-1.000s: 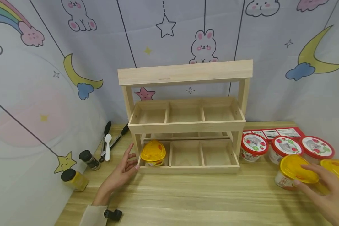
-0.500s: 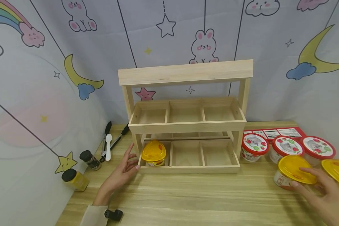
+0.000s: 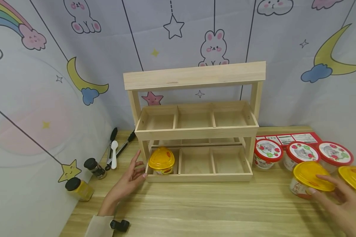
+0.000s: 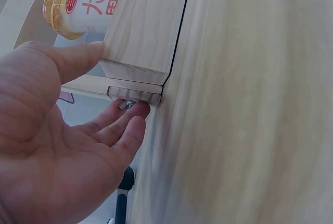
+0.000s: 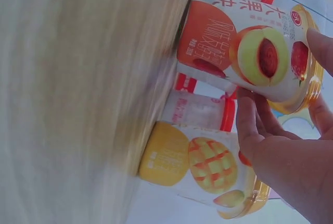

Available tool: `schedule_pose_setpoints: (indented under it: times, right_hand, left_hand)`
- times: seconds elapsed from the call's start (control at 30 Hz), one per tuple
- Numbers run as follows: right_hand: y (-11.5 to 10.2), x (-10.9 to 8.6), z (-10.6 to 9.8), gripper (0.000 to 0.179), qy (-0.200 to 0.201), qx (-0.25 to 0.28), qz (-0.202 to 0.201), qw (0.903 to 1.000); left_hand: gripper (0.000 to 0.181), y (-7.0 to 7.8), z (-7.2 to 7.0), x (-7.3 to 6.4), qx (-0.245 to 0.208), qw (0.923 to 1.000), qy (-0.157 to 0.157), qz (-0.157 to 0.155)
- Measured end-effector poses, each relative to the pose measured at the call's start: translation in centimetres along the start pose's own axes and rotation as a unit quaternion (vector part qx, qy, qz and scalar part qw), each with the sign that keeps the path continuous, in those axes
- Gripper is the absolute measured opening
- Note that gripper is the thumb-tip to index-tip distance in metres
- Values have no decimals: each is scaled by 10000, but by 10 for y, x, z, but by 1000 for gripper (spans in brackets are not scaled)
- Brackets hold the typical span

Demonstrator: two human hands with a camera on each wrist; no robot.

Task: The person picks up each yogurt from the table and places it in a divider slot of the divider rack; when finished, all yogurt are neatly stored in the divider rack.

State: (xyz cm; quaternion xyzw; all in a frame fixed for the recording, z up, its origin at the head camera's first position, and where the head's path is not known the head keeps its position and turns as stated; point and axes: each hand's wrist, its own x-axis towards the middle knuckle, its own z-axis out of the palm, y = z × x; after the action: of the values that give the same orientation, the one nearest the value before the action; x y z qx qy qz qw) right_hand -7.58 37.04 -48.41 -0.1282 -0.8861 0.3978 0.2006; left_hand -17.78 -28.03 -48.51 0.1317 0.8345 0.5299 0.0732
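Note:
In the head view, my left hand [image 3: 127,184] is at the lower left corner of a two-tier wooden shelf [image 3: 195,133]. The left wrist view has its thumb touching the tray corner [image 4: 132,36], while the other fingers rest by a small bolt [image 4: 128,104] on the side. One yellow-lidded yogurt cup [image 3: 161,160] sits in the lower left compartment. Over on the right, my right hand [image 3: 344,200] grips another yellow-lidded yogurt cup [image 3: 311,179], with peach artwork [image 5: 263,54], by its lid and side. A mango-printed cup [image 5: 208,164] stands beside it.
Behind the right hand are three red-rimmed cups [image 3: 302,152] and a red printed box [image 3: 311,136]. To the left lie a white spoon [image 3: 114,154] and black-handled tongs [image 3: 126,143]. A dark-capped spice jar [image 3: 95,168] and a yellow jar [image 3: 79,189] stand near the cloth.
My right hand and its cup shift slightly left, then back right. My left hand keeps its place against the shelf.

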Motion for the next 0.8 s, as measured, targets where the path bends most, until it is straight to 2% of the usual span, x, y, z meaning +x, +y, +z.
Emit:
schedule_pose_setpoints:
  times: [0.33, 0.57, 0.67, 0.8]
  right_hand:
    - [-11, 3, -2, 62, -161, 128, 392, 9990]
    - [-18, 7, -3, 63, -434, 278, 464, 9976]
    - [-22, 8, -3, 63, -565, 326, 420, 9970]
    - [-33, 9, -4, 62, -681, 756, 64, 9948]
  left_hand:
    - [95, -2, 0, 0, -25, 10000, 14, -28]
    - [96, -3, 0, 2, -45, 10000, 9, -42]
    - [96, -4, 0, 2, -54, 10000, 4, -33]
    - [96, -4, 0, 2, -25, 10000, -11, -15]
